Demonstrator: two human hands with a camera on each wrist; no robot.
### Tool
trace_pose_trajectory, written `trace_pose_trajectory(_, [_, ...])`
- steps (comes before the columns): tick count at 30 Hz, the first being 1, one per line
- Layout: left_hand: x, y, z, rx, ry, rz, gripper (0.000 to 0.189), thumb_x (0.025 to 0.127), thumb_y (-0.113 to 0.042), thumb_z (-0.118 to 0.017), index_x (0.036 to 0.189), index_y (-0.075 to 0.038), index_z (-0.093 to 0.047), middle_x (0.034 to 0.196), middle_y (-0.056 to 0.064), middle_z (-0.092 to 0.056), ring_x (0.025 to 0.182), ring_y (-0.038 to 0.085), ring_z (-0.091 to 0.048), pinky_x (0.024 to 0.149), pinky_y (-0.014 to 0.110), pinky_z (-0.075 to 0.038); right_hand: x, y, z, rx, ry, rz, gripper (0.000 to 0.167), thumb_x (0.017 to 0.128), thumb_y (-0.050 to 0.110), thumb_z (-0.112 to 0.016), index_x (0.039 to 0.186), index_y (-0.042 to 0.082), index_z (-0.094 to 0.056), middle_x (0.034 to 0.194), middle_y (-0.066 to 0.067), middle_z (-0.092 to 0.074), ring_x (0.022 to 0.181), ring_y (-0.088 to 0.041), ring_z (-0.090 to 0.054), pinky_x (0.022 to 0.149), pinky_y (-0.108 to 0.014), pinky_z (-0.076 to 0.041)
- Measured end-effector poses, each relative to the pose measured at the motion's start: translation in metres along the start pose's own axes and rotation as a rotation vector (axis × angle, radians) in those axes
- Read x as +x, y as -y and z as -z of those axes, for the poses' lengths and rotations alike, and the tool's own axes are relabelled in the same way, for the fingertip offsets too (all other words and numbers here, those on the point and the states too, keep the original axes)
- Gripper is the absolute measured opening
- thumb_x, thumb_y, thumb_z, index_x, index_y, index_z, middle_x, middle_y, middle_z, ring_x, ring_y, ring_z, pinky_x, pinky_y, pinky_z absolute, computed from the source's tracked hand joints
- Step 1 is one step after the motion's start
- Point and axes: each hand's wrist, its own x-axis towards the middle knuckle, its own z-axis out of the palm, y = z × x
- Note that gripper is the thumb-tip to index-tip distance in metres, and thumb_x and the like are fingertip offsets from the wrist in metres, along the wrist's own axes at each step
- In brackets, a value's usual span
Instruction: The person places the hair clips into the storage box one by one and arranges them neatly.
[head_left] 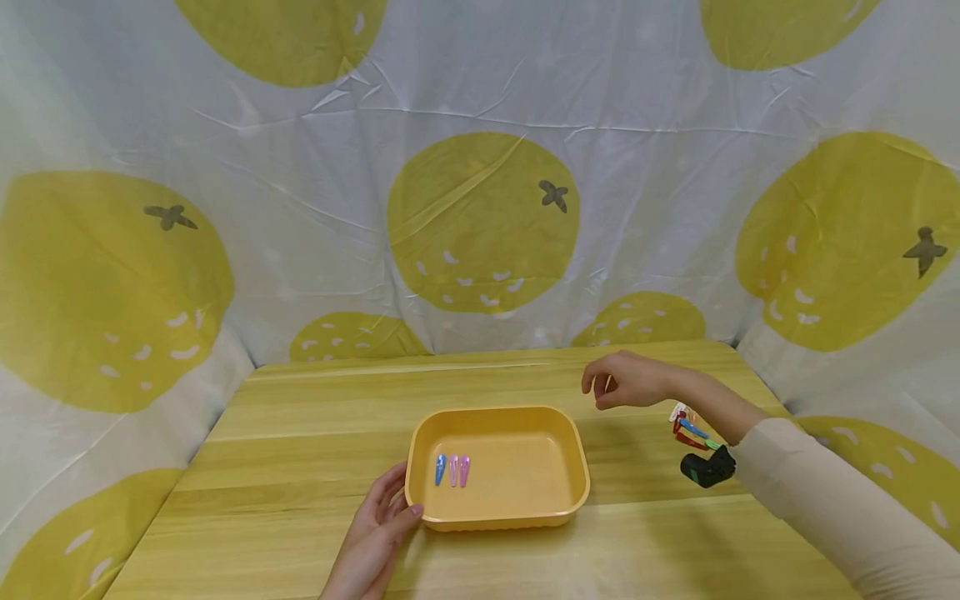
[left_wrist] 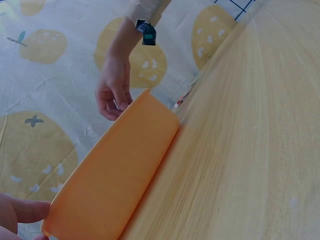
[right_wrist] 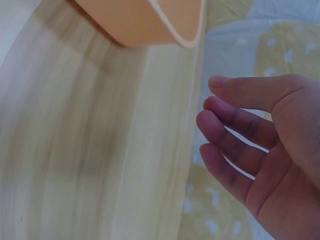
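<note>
A yellow plastic tray [head_left: 510,522] stands on the table. My left hand [head_left: 378,529] grips its near left corner, thumb on the rim and fingers along the outer side. Inside the tray, at the left, a blue hair clip [head_left: 440,470] lies beside a pink hair clip [head_left: 453,471] and another pink hair clip [head_left: 465,471], side by side. Beyond the tray's far right corner my right hand [head_left: 630,379] hovers with loosely bent fingers. The right wrist view shows nothing in that hand [right_wrist: 265,145].
To the right of the tray, below my right forearm, lies a small pile of red, blue and green hair clips [head_left: 692,428], partly hidden. A black wrist device [head_left: 708,467] is at the right sleeve. A fruit-patterned curtain [head_left: 487,92] encloses the wooden table [head_left: 300,417].
</note>
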Motion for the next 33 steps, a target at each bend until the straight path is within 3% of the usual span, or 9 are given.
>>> trace_pose_trajectory(11, [0.001,0.001,0.001,0.006,0.01,-0.001,0.073,0.097,0.011,-0.057,0.16,0.003,-0.019,0.164,0.026,-0.019,0.148,0.045,-0.025,0.109,0.036,-0.045,-0.033,-0.028,0.011,0.066,0.02,-0.111,0.017,0.095,0.002,-0.071,0.111,0.005,-0.067,0.097,-0.004,-0.066,0.091,-0.018,-0.065,0.079,-0.033,-0.058])
trace_pose_trajectory(21, [0.002,0.0,0.0,-0.006,0.006,0.003,0.073,0.097,0.011,-0.057,0.16,0.003,-0.02,0.164,0.026,-0.019,0.148,0.044,-0.025,0.109,0.037,-0.045,-0.059,-0.055,0.007,0.134,0.042,-0.185,0.021,0.095,-0.001,-0.07,0.115,-0.003,-0.065,0.1,-0.011,-0.066,0.09,-0.02,-0.065,0.076,-0.033,-0.058])
trace_pose_trajectory(26, [0.001,0.0,0.0,-0.013,0.01,0.002,0.074,0.097,0.011,-0.057,0.16,0.003,-0.02,0.164,0.025,-0.019,0.148,0.043,-0.025,0.11,0.037,-0.045,-0.071,-0.063,0.001,0.18,0.043,-0.218,0.018,0.094,-0.002,-0.069,0.11,-0.004,-0.064,0.097,-0.012,-0.066,0.079,-0.027,-0.066,0.064,-0.04,-0.059])
trace_pose_trajectory(33, [0.001,0.0,0.0,-0.017,0.006,-0.002,0.073,0.096,0.012,-0.056,0.159,0.004,-0.02,0.164,0.026,-0.019,0.149,0.044,-0.024,0.109,0.036,-0.045,-0.087,-0.076,-0.01,0.22,0.043,-0.279,0.016,0.088,-0.005,-0.069,0.103,-0.002,-0.065,0.088,-0.008,-0.064,0.058,-0.014,-0.052,0.053,-0.025,-0.045])
